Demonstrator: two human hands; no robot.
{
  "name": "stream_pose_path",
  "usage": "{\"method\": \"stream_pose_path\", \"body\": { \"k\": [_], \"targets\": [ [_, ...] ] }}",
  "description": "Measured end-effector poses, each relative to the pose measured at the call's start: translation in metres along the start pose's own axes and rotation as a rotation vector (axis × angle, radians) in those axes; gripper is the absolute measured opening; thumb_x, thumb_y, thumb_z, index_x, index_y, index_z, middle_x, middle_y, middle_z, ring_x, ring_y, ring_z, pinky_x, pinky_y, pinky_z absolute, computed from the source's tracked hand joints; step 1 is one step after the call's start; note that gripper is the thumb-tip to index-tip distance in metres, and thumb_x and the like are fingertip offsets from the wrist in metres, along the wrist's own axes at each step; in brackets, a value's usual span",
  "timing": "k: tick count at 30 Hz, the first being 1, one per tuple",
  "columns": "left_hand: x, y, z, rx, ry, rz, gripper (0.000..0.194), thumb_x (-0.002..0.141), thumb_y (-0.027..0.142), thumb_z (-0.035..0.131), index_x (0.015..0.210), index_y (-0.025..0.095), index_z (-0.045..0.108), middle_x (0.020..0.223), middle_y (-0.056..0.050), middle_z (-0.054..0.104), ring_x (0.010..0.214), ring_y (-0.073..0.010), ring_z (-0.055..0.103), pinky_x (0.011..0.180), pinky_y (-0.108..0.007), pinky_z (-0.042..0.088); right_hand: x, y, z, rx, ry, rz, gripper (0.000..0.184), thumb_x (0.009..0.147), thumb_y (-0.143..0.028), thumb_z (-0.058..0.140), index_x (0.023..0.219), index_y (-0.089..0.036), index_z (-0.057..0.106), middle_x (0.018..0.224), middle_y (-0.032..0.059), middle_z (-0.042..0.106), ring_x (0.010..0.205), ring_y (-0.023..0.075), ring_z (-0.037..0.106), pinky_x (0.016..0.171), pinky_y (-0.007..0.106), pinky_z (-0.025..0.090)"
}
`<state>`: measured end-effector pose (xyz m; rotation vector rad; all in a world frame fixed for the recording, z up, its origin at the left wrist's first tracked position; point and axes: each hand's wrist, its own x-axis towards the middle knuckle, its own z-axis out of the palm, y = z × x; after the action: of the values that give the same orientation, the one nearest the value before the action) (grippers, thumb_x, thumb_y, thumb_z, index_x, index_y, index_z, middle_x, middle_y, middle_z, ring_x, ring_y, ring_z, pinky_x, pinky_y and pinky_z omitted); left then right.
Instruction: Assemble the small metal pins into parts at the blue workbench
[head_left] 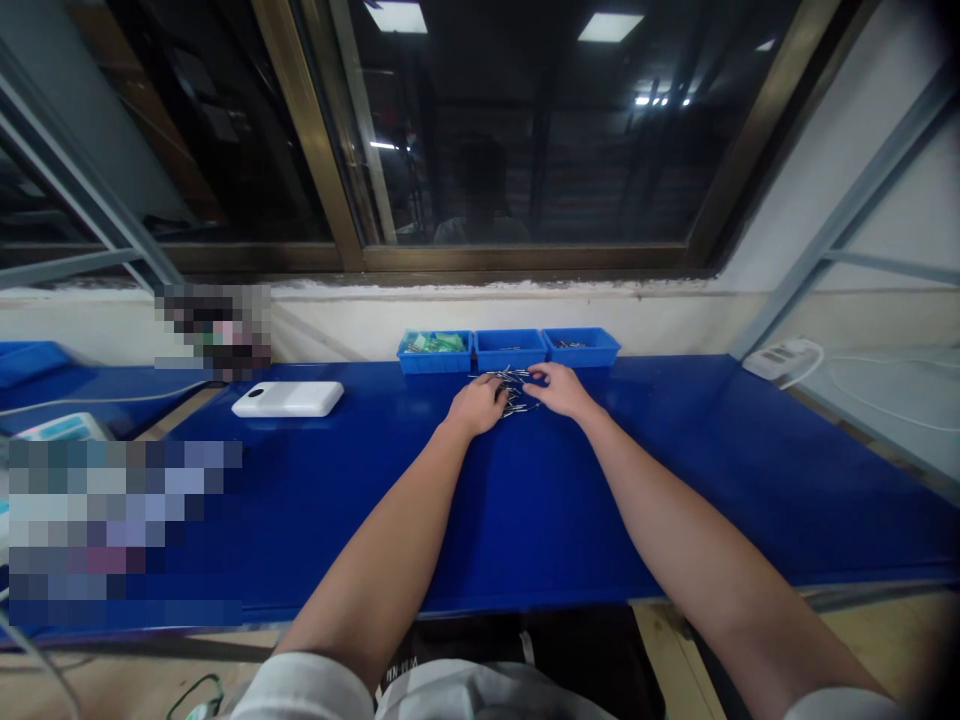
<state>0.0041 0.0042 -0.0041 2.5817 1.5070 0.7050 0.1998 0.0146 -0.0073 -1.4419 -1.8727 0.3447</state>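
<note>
A small pile of thin metal pins (512,384) lies on the blue table (525,500) just in front of three blue bins. My left hand (478,403) rests palm down on the pile's left side, fingers curled over the pins. My right hand (559,388) touches the pile's right side, fingertips on the pins. Whether either hand has lifted any pin is too small to tell. The left bin (435,352) holds green packets, the middle bin (511,349) looks nearly bare, and the right bin (581,346) holds a few small metal parts.
A white flat device (288,398) lies left of my hands. A white power strip (782,357) with its cable sits at the far right. A wall with a dark window runs behind the bins. Blurred patches cover things at the left.
</note>
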Motion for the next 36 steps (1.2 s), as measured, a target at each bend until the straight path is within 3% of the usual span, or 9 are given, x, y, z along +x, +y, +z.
{"method": "stream_pose_path", "body": {
  "k": [4, 11, 22, 25, 29, 33, 36],
  "targets": [
    [0.000, 0.001, 0.001, 0.018, -0.042, 0.020, 0.035, 0.092, 0.037, 0.034, 0.106, 0.021, 0.061, 0.114, -0.008, 0.062, 0.102, -0.0213, 0.060, 0.087, -0.033, 0.048, -0.004, -0.009, 0.010, -0.214, -0.103, -0.134, 0.035, 0.076, -0.040, 0.062, 0.102, -0.018, 0.068, 0.099, 0.0108, 0.062, 0.101, 0.0242, 0.053, 0.092, 0.036, 0.040],
    [0.001, 0.005, 0.000, 0.014, -0.062, 0.039, 0.032, 0.093, 0.035, 0.035, 0.104, 0.021, 0.061, 0.111, -0.009, 0.063, 0.099, -0.0213, 0.061, 0.086, -0.033, 0.049, -0.001, -0.013, 0.010, -0.229, -0.143, -0.118, 0.017, 0.080, -0.031, 0.060, 0.089, -0.021, 0.071, 0.090, 0.0061, 0.063, 0.088, 0.0192, 0.057, 0.084, 0.031, 0.041],
    [0.001, 0.005, -0.001, 0.019, -0.008, 0.038, 0.032, 0.091, 0.035, 0.040, 0.113, 0.020, 0.058, 0.114, -0.008, 0.063, 0.102, -0.0219, 0.060, 0.087, -0.033, 0.048, -0.004, -0.017, 0.007, -0.265, -0.030, -0.051, 0.020, 0.087, -0.022, 0.045, 0.081, -0.018, 0.064, 0.088, 0.0094, 0.065, 0.086, 0.0204, 0.059, 0.076, 0.029, 0.041],
    [0.001, 0.005, -0.003, 0.007, 0.050, 0.063, 0.033, 0.090, 0.034, 0.042, 0.116, 0.020, 0.057, 0.115, -0.008, 0.062, 0.102, -0.0213, 0.059, 0.088, -0.032, 0.047, -0.004, -0.020, 0.005, -0.165, 0.010, -0.070, 0.022, 0.089, -0.025, 0.042, 0.080, -0.019, 0.062, 0.082, 0.0072, 0.066, 0.080, 0.0186, 0.059, 0.073, 0.028, 0.041],
    [0.002, 0.006, -0.005, 0.000, 0.089, 0.081, 0.030, 0.093, 0.031, 0.037, 0.100, 0.021, 0.064, 0.098, -0.006, 0.066, 0.092, -0.0181, 0.061, 0.084, -0.029, 0.046, -0.003, -0.022, 0.006, 0.087, 0.027, -0.065, 0.022, 0.087, -0.029, 0.044, 0.079, -0.018, 0.061, 0.073, 0.0041, 0.065, 0.069, 0.0159, 0.059, 0.068, 0.028, 0.042],
    [0.003, 0.005, -0.006, 0.007, 0.116, 0.078, 0.028, 0.092, 0.028, 0.039, 0.094, 0.019, 0.065, 0.093, -0.007, 0.066, 0.088, -0.0179, 0.060, 0.081, -0.028, 0.046, -0.003, -0.021, 0.007, 0.475, -0.003, 0.000, 0.018, 0.075, -0.033, 0.059, 0.082, -0.016, 0.063, 0.076, 0.0039, 0.066, 0.069, 0.0147, 0.059, 0.066, 0.028, 0.046],
    [0.003, 0.004, -0.004, -0.009, 0.134, 0.092, 0.027, 0.092, 0.028, 0.040, 0.094, 0.019, 0.065, 0.090, -0.006, 0.066, 0.086, -0.0179, 0.061, 0.080, -0.029, 0.046, -0.003, -0.021, 0.006, 0.634, -0.019, 0.034, 0.024, 0.067, -0.036, 0.067, 0.079, -0.016, 0.066, 0.073, 0.0029, 0.065, 0.065, 0.0140, 0.057, 0.062, 0.027, 0.045]
  ]
}}
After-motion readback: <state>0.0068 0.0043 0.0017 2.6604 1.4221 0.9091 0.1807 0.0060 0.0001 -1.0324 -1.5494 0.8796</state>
